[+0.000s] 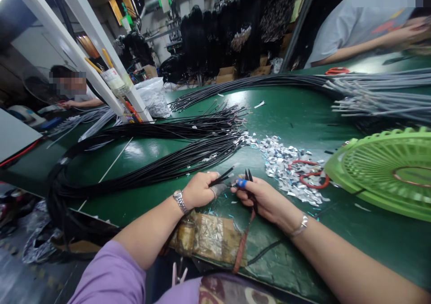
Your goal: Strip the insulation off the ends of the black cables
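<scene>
My left hand (pixel 199 191) is closed around a few thin black cables (pixel 226 174), whose ends stick out past the thumb. A grey cover sits on one of its fingers. Just to the right, my right hand (pixel 259 198) is closed on a dark tool with two pointed tips (pixel 248 174), which look like scissors or tweezers; much of it is hidden in the palm. Blue tape wraps one right fingertip. The fingertips of both hands nearly meet at the cable ends. Beyond them lies a large bundle of black cables (pixel 168 162), its stripped ends pointing right.
Foil and plastic scraps (pixel 286 165) lie heaped on the green table (pixel 303 111), with red-handled scissors (pixel 314 180) among them. A green fan (pixel 387 174) stands at right. Grey cables (pixel 377 93) lie farther back. A taped cardboard piece (pixel 212 236) is at the front edge. Two other people sit beyond.
</scene>
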`<state>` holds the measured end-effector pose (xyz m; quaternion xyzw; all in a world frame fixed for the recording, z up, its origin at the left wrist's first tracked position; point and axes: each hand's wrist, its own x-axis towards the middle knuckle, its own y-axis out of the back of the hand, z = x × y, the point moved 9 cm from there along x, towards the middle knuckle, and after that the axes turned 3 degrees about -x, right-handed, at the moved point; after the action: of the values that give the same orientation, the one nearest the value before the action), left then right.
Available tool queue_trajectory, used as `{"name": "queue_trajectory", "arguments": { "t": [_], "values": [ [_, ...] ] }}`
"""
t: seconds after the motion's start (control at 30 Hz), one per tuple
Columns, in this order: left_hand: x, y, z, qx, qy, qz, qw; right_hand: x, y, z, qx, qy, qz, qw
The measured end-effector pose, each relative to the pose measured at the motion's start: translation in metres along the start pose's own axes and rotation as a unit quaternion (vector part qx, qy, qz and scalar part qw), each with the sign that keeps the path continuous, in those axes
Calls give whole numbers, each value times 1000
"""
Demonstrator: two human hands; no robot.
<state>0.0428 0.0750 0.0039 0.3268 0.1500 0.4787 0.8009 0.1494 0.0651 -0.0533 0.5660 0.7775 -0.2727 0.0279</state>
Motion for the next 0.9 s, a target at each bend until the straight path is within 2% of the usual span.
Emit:
{"name": "queue_trajectory", "arguments": {
  "t": [0.1,0.23,0.43,0.9],
  "values": [
    [-1,-2,4,72,-13,-7,997,-2,3,-5,-81,39,32,995],
    [-2,-6,5,95,-21,-25,995,-6,4,-20,-208,125,67,968],
    [0,-3,2,58,-29,-7,998,-2,2,-9,-119,65,36,990],
    [-1,-3,3,57,-26,-8,998,-1,3,-6,-115,46,29,992]
  ]
}}
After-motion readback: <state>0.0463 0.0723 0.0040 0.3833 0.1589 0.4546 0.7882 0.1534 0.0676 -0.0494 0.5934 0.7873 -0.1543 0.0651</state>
